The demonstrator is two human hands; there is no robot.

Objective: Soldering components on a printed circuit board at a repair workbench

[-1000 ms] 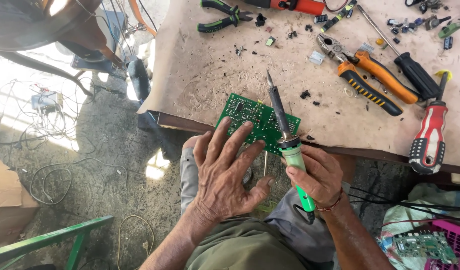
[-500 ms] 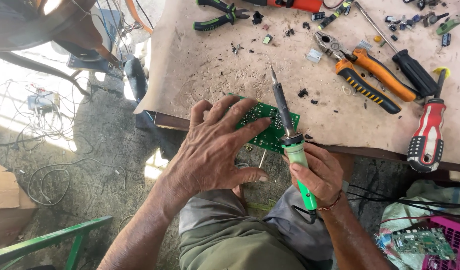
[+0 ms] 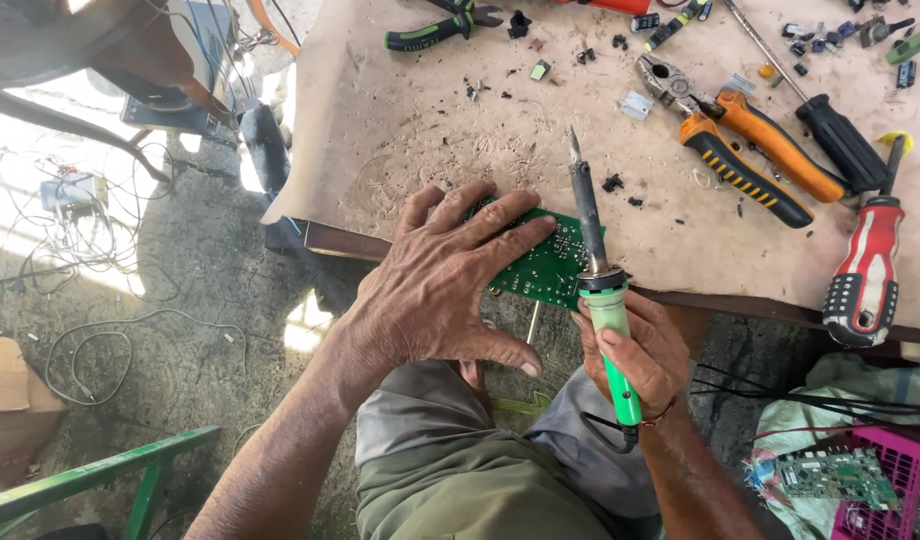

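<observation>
Holding: the left hand (image 3: 442,285) lies flat and spread over the green circuit board (image 3: 550,268), fingers open and pressing it down rather than gripping it.
Iron: the right hand (image 3: 635,350) is closed around the green handle of the soldering iron (image 3: 595,270), tip pointing to 12 o'clock, raised above the board's right end.
Board place: it sits at the near edge of the workbench (image 3: 430,130), partly overhanging toward the lap, at 9 o'clock from the iron's shaft.
Doing it well: in my judgement the board needs steady downward pressure, since it overhangs and could tip; the spread fingers should stay off the joint area, and the hot tip should come down away from the fingertips (image 3: 535,232).
Hidden: most of the board is covered by the left hand, so I cannot tell which spot is being worked.
Nearby, 1 o'clock: orange-handled pliers (image 3: 740,140) and a black-handled screwdriver (image 3: 830,140), well apart from the board.
Nearby, 3 o'clock: a red screwdriver (image 3: 865,270) near the bench edge.
Nearby, 11 o'clock: green-handled pliers (image 3: 430,30) at the far side.
Litter: small black parts (image 3: 612,183) lie just beyond the iron; they could get under the board if it slides.
Below: loose wires (image 3: 100,340) on the floor at 8 o'clock.
</observation>
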